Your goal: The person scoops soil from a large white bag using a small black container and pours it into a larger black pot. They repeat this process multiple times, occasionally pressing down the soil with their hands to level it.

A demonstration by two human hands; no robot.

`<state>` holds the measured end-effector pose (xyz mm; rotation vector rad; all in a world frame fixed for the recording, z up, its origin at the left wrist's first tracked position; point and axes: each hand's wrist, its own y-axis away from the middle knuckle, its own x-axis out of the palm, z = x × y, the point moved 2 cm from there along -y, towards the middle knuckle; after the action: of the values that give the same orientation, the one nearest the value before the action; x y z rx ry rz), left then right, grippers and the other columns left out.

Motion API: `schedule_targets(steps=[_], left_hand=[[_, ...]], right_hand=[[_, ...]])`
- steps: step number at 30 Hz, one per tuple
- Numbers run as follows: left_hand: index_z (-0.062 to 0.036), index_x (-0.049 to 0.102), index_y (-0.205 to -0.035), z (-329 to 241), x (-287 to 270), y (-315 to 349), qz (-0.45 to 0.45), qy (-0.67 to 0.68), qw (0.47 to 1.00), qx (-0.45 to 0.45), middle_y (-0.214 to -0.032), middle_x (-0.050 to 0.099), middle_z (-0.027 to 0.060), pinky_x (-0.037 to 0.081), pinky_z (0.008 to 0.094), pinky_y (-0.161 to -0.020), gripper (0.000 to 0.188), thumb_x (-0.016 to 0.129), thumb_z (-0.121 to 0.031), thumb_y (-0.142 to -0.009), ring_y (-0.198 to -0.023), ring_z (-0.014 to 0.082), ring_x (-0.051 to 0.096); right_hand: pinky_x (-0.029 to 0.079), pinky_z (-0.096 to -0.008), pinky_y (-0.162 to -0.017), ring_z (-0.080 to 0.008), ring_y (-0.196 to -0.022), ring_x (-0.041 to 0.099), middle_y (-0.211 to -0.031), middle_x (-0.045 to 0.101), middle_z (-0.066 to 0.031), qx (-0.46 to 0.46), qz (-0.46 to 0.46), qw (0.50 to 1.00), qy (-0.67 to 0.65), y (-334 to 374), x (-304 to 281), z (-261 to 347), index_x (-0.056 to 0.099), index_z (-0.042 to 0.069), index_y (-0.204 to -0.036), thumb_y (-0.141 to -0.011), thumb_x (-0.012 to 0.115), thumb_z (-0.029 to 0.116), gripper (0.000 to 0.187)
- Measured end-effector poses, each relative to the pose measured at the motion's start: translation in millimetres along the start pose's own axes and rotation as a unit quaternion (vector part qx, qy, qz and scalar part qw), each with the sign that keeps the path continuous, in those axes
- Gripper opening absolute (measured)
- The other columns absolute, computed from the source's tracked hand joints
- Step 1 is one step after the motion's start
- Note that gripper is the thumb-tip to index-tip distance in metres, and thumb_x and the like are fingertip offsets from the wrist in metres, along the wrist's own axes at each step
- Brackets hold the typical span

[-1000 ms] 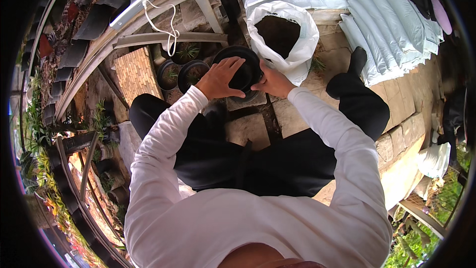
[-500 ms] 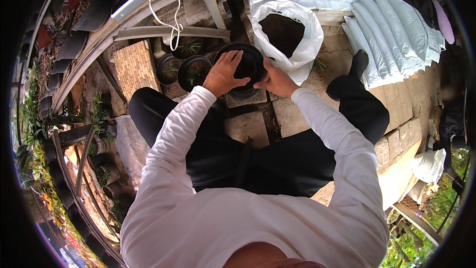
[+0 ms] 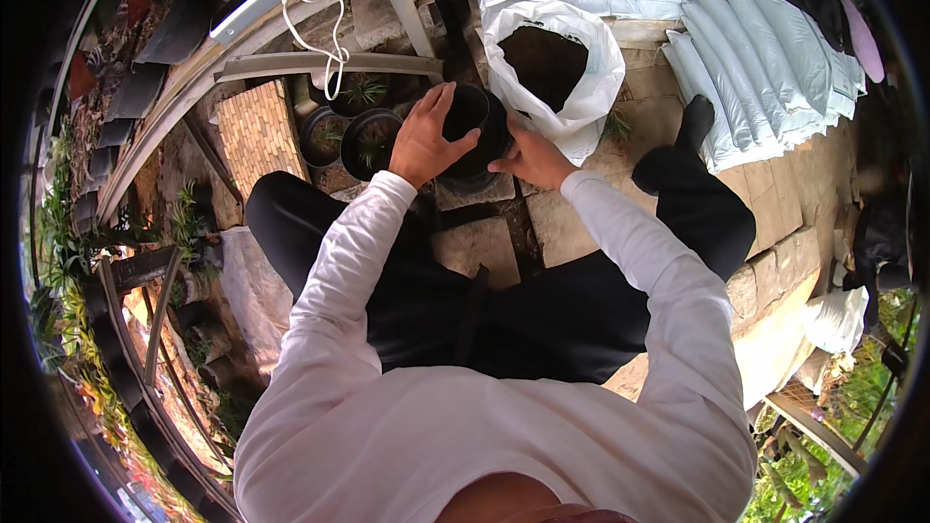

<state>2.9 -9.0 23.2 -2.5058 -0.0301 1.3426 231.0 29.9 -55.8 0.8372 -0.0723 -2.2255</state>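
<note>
Black plastic plant pots (image 3: pixel 470 112) stand nested or stacked between my hands; how many is hard to make out in the dark. My left hand (image 3: pixel 426 140) is wrapped round the left side of the upper pot, thumb toward its near side. On the other side, my right hand (image 3: pixel 535 157) grips the right edge of the black pots, its fingers partly hidden behind them. Just left of my left hand sits a black pot with a small green plant (image 3: pixel 370 145). A white sack of dark soil (image 3: pixel 552 68), its mouth rolled back, stands beyond my right hand.
Further small potted plants (image 3: pixel 325 136) stand at the left beside a tan patterned block (image 3: pixel 262 133). Pale filled bags (image 3: pixel 765 58) are stacked at the back right. A white cable (image 3: pixel 341 39) hangs over a metal frame (image 3: pixel 329 65). My legs flank the paving.
The upper pot has tilted and shifted within my grip, so its opening shows between my hands. My left fingers have moved from over the rim to the pot's left side.
</note>
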Motion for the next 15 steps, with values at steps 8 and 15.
schedule_targets(steps=[8,15], left_hand=[[-0.0001,0.048,-0.152,-6,7,7,0.059,0.052,0.997,0.003,-0.152,0.054,0.0225,0.049,0.0463,-0.112,0.084,0.084,-0.034,-0.084,-0.136,0.0422,0.057],[0.0013,0.048,-0.152,-11,19,6,0.020,0.082,0.996,-0.027,-0.150,0.053,0.0242,0.049,0.0481,-0.111,0.086,0.084,-0.034,-0.082,-0.133,0.0452,0.057]], right_hand=[[0.055,-0.0447,-0.088,-0.0384,-0.097,0.074,-0.095,0.075,-0.0193,-0.007,0.002,1.000,0.009,-4,1,-4,0.003,-0.003,-0.166,-0.087,0.084,0.050,0.125],[0.055,-0.0451,-0.089,-0.0387,-0.100,0.073,-0.098,0.075,-0.0208,0.005,0.000,1.000,0.017,-2,-4,3,0.008,-0.001,-0.166,-0.086,0.085,0.050,0.122]])
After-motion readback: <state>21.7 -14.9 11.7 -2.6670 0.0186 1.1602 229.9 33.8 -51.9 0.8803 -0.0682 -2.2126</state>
